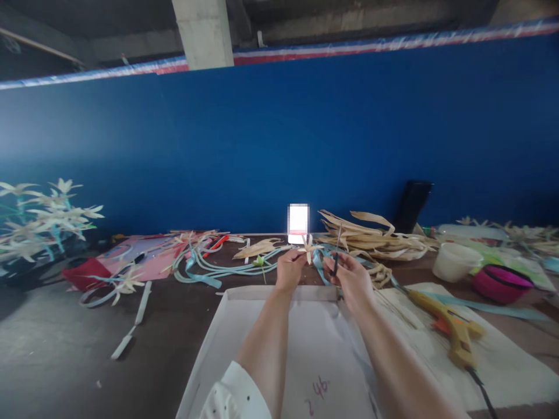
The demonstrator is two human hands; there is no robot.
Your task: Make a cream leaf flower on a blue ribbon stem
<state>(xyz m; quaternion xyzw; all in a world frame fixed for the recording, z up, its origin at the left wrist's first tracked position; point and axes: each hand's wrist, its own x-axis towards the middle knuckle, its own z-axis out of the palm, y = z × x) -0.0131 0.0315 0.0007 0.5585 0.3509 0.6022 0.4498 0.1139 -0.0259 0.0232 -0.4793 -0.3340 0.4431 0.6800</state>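
My left hand is closed in a pinch on a small pale straw flower and holds it up over the far edge of a white sheet. Just to its right, my right hand is wrapped round a pair of small scissors with dark handles. The blades point up, close beside the flower. A light blue ribbon hangs between the two hands.
Dried straw leaves lie behind the hands, blue ribbons to the left. A yellow glue gun, a white cup and a pink bowl sit at the right. Finished straw flowers stand at far left.
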